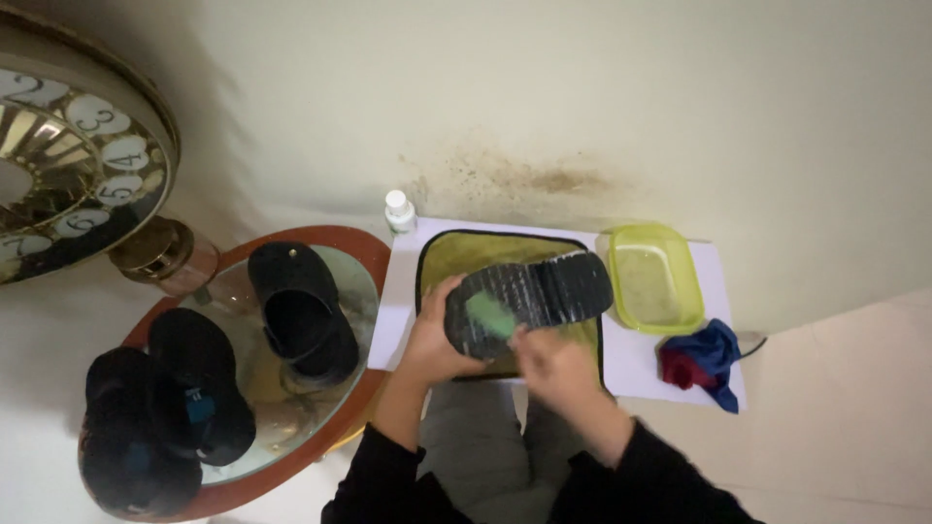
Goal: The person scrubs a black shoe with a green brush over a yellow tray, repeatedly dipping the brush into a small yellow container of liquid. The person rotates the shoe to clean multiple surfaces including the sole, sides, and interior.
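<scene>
My left hand (pixel 433 335) grips the heel end of a black shoe (pixel 544 291), held sole-up over a yellow-green cloth mat with a black edge (pixel 456 254). My right hand (pixel 555 367) holds a small green brush (pixel 490 314) pressed against the ribbed sole near the heel. The brush and right hand look blurred. Both sleeves are black.
A round glass-topped table with a red-brown rim (pixel 361 247) at left carries a black clog (pixel 301 311) and two more black shoes (pixel 189 383). A green plastic tub of liquid (pixel 652 279), a blue-and-red rag (pixel 704 361), a white bottle (pixel 399 211) and a white sheet (pixel 723 281) lie along the stained wall. An ornate clock (pixel 68 146) stands at far left.
</scene>
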